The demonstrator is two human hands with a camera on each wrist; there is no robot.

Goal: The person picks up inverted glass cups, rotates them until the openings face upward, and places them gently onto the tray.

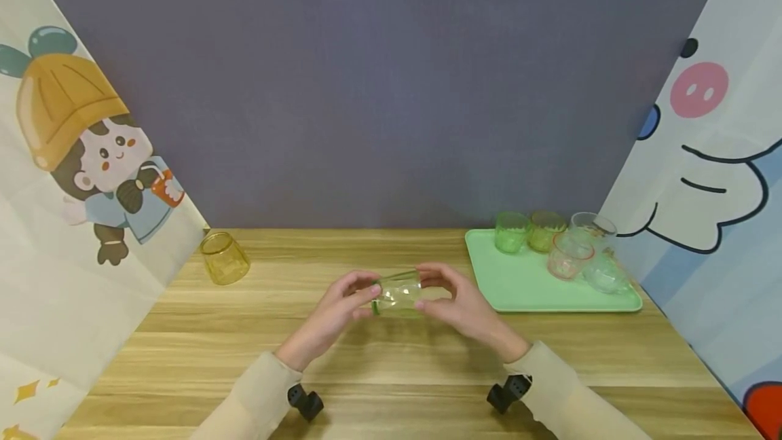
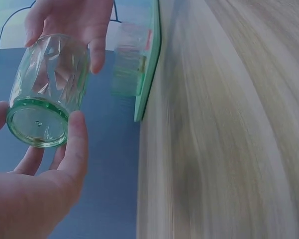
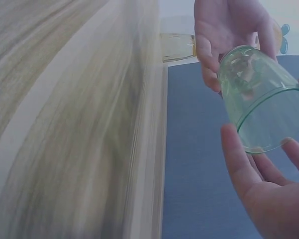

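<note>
A clear green-tinted glass (image 1: 397, 294) lies on its side in the air just above the middle of the wooden table (image 1: 391, 358). My left hand (image 1: 342, 301) grips its base end and my right hand (image 1: 455, 297) grips its rim end. In the left wrist view the thick base of the glass (image 2: 42, 99) faces the camera, with my left thumb (image 2: 75, 144) against it. In the right wrist view the open rim of the glass (image 3: 263, 94) points toward my right hand (image 3: 261, 194).
A yellow glass (image 1: 224, 258) stands upside down at the table's back left. A light green tray (image 1: 519, 287) at the back right carries several small coloured and clear glasses (image 1: 569, 255). Cartoon-printed cloth panels flank the table; a grey wall closes the back.
</note>
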